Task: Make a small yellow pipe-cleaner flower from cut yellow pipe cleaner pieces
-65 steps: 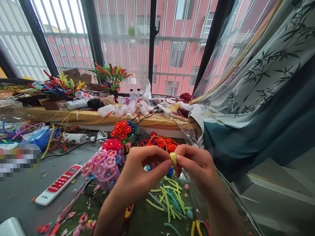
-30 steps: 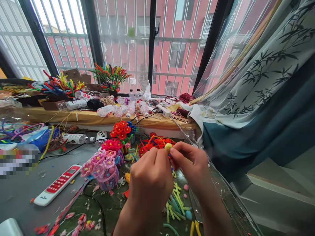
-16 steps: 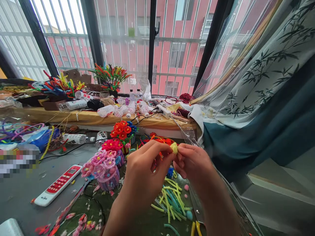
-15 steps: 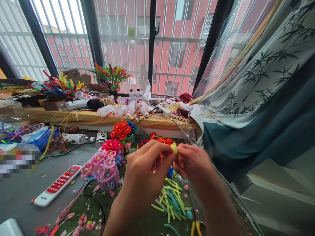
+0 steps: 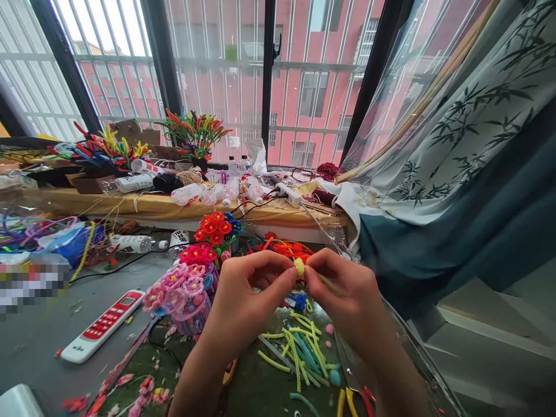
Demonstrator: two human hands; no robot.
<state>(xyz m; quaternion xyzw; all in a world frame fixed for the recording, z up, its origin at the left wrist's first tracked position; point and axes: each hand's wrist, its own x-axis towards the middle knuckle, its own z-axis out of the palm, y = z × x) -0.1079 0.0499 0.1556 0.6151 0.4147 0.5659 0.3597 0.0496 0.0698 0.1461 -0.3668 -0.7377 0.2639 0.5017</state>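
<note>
Both my hands meet in the middle of the view, above a cluttered worktable. My left hand [image 5: 249, 295] and my right hand [image 5: 343, 289] pinch a small fuzzy yellow pipe-cleaner ball [image 5: 299, 266] between thumbs and fingertips from either side. Below them lie cut yellow and green pipe-cleaner pieces [image 5: 299, 347]. A pink pipe-cleaner flower pot [image 5: 182, 292] stands just left of my left hand, with a red-flower pot [image 5: 217, 227] behind it.
A white and red remote control [image 5: 102, 325] lies at the left. Pliers with yellow and red handles [image 5: 354, 399] sit at the bottom edge. Bottles, a power strip [image 5: 290, 196] and colourful pipe-cleaner bundles [image 5: 195, 130] crowd the window ledge. A curtain [image 5: 469, 174] hangs on the right.
My hands have kept turning the yellow ball between the fingertips, lifting it a little and then lowering it; my left hand has rotated from knuckles-up back to a side pinch.
</note>
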